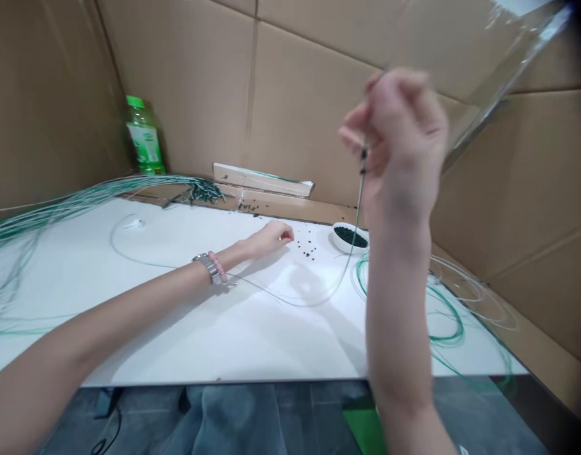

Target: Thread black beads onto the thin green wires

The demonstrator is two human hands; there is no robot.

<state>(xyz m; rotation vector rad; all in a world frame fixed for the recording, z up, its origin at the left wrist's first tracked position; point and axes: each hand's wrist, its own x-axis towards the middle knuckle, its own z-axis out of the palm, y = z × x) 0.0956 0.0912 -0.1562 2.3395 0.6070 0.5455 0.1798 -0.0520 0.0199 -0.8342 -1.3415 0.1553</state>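
Note:
My right hand (pixel 397 133), blurred, is raised high at the right with its fingers closed on a thin wire (pixel 359 199). Two small black beads (pixel 363 161) sit on the wire just below those fingers. From there the wire curves down across the white table (pixel 271 328) and passes by my left wrist. My left hand (pixel 271 239) rests on the table with its fingertips pressed together; whatever they hold, if anything, is too small to name. Several loose black beads (pixel 308 254) lie to its right, and a white bowl (pixel 340 244) of black beads stands beyond them.
A green bottle (pixel 145 142) stands at the back left, near a long bundle of green wires (pixel 81 197) and a pile of short dark pieces (pixel 205 191). Coils of green wire (pixel 454 335) lie at the right. Cardboard walls (pixel 309 95) enclose the table's back and sides.

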